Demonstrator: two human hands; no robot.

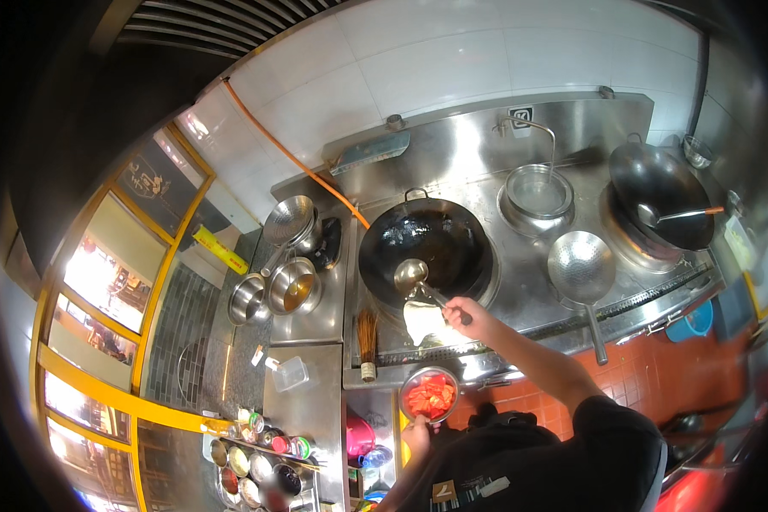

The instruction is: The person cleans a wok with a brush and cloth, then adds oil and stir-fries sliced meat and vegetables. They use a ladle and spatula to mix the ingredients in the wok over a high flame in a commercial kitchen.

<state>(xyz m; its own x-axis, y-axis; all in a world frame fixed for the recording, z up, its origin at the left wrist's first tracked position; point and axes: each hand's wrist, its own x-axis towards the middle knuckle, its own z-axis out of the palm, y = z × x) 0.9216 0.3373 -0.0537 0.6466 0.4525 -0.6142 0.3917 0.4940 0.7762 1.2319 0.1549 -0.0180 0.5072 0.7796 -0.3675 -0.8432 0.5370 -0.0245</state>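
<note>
My right hand (467, 318) grips the dark handle of a steel ladle (411, 274). The ladle's bowl is over the near part of a large black wok (435, 233), whose bottom looks dark and glossy. A white cloth (420, 320) lies at the wok's near rim, just left of my right hand. In front of my body, my left hand (417, 436) holds a round metal bowl (430, 372) by its near side. Red-orange cut pieces (431, 397), possibly tomato, fill much of that bowl. It is off the stove's front edge, lower than the wok.
A bamboo wok brush (367, 342) stands left of the wok. Beyond it are a pot with a strainer (289, 217) and a bowl of yellowish liquid (297, 288). To the right are a perforated skimmer (581, 265), a water tap (553, 144) and a second wok (662, 192). Seasoning containers (238, 461) sit lower left.
</note>
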